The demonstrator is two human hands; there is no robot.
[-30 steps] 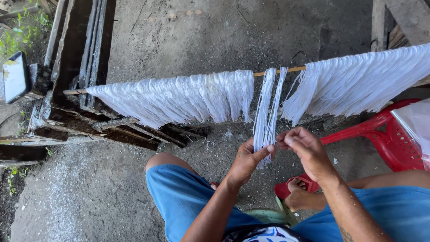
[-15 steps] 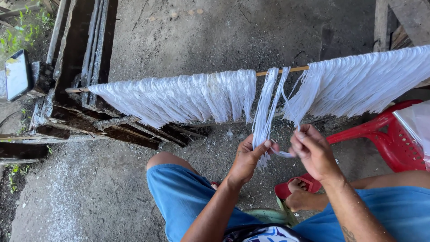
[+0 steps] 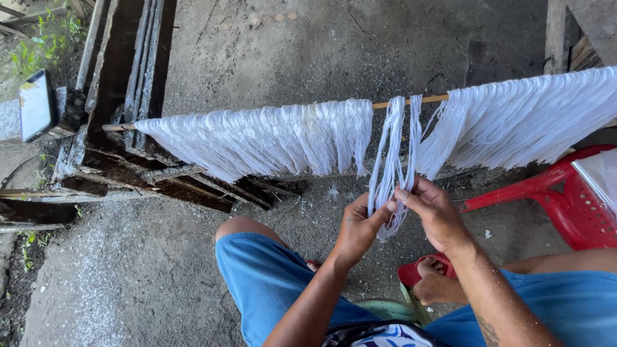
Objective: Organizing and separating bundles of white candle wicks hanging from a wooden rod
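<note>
White fibre strands (image 3: 392,154), red chair (image 3: 565,199), blue shorts (image 3: 270,283)

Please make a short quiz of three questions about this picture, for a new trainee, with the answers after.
1. True or false: both hands hold the same loose bunch of white strands.
2. What carries the strands? A. a metal hook B. a thin wooden rod C. a red rope
3. What red thing stands at the right edge?

Key
1. True. The left hand and the right hand pinch the bunch at its lower end, apart from the two wide curtains of strands at either side.
2. B. The rod runs across the view, and the strands hang over it.
3. A red plastic chair.
</note>
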